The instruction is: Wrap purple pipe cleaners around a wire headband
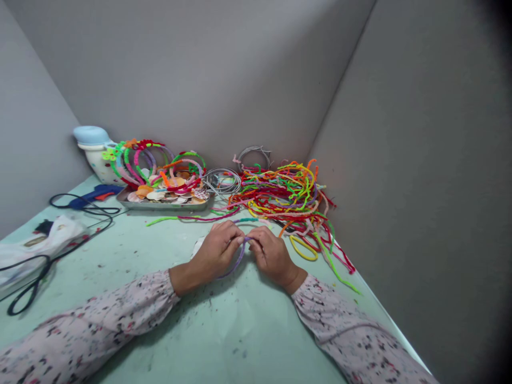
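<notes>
A hoop (239, 262) wrapped in fuzzy pipe cleaner lies between my hands, purple in the part nearest me. Its far side seems to run on in a teal and pale pink stretch (247, 220). My left hand (216, 250) pinches the purple part from the left, thumb and fingers pressed together. From the right, my right hand (276, 256) grips the same spot, its fingertips almost touching those of the left. The fingers hide the exact point of hold. A pale disc-like thing (197, 244) is partly covered by my left hand.
Behind my hands lies a tangled heap of colourful pipe cleaners (288, 192). Grey wire coils (224, 181) sit beside a metal tray (168, 206) bearing shell-like pieces and wrapped hoops (138, 165). Leftward are a blue-lidded bottle (96, 154), black cord (52, 261) and plastic bag (60, 234). Grey walls enclose the table.
</notes>
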A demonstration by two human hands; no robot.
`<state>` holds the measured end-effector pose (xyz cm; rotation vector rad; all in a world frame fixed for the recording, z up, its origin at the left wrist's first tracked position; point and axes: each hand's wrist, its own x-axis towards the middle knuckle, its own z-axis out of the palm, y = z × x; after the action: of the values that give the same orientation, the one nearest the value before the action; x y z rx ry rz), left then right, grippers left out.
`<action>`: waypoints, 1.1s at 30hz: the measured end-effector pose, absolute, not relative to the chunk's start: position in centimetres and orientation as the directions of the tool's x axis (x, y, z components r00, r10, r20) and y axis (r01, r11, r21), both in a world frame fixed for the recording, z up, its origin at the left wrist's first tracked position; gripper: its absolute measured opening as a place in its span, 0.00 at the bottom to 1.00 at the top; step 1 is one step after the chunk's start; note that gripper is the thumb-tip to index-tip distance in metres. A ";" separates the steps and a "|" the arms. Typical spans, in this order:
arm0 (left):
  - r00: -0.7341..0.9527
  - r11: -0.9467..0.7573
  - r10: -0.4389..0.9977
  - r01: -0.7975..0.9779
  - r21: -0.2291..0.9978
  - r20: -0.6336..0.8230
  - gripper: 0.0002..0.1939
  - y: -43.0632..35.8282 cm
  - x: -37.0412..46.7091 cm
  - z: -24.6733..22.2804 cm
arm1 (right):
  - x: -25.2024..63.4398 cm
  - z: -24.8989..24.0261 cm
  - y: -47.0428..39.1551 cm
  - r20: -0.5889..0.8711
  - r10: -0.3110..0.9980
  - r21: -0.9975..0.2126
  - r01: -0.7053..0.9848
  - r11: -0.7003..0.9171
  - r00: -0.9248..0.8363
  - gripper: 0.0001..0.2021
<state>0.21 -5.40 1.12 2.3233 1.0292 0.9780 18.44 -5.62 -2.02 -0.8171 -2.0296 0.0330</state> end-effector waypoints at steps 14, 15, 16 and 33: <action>0.479 -0.623 0.777 0.488 0.612 0.409 0.14 -5.4 0.3 1.1 | 18.5 -2.1 -5.6 0.743 0.557 -0.321 0.532 0.784 -0.372 0.07; 0.480 -0.624 0.776 0.489 0.610 0.408 0.14 -5.3 0.3 1.1 | 18.5 -2.1 -5.6 0.741 0.558 -0.322 0.532 0.783 -0.373 0.07; 0.482 -0.624 0.776 0.490 0.609 0.407 0.14 -5.3 0.3 1.1 | 18.5 -2.1 -5.6 0.739 0.560 -0.322 0.534 0.782 -0.374 0.07; 0.484 -0.634 0.769 0.487 0.601 0.419 0.14 -5.3 0.3 1.0 | 18.5 -2.1 -5.6 0.742 0.556 -0.322 0.527 0.786 -0.376 0.07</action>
<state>0.34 -5.33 0.98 2.3308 1.0458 0.9547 18.46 -5.62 -2.06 -0.8056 -2.0471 0.0394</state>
